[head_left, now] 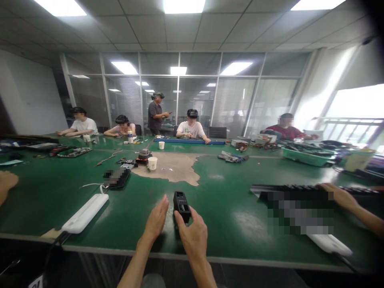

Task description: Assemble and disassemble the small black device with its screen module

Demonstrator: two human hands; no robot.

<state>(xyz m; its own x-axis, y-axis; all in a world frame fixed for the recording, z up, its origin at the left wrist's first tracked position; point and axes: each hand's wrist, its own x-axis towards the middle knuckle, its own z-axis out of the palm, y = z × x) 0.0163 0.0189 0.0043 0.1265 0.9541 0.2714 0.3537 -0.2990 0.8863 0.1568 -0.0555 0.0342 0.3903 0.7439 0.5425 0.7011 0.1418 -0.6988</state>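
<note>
A small black plastic box-like device (181, 201) with openings in its upper face stands in front of me above the green tabletop. My right hand (194, 232) grips its near end, thumb on one side and fingers on the other. To the left of the device, my left hand (157, 218) is held upright with its fingers stretched out and the palm turned toward it. A narrow gap shows between that hand and the device. The underside of the device is hidden, so I cannot tell whether it rests on the table.
A white power strip (87, 213) lies at left, near a dark device (120, 176). Paper cups (152, 163) stand mid-table. At right, a co-worker's hand (342, 197) touches a long black part (303, 196). A green tray (309, 158) stands farther back. Several people sit opposite.
</note>
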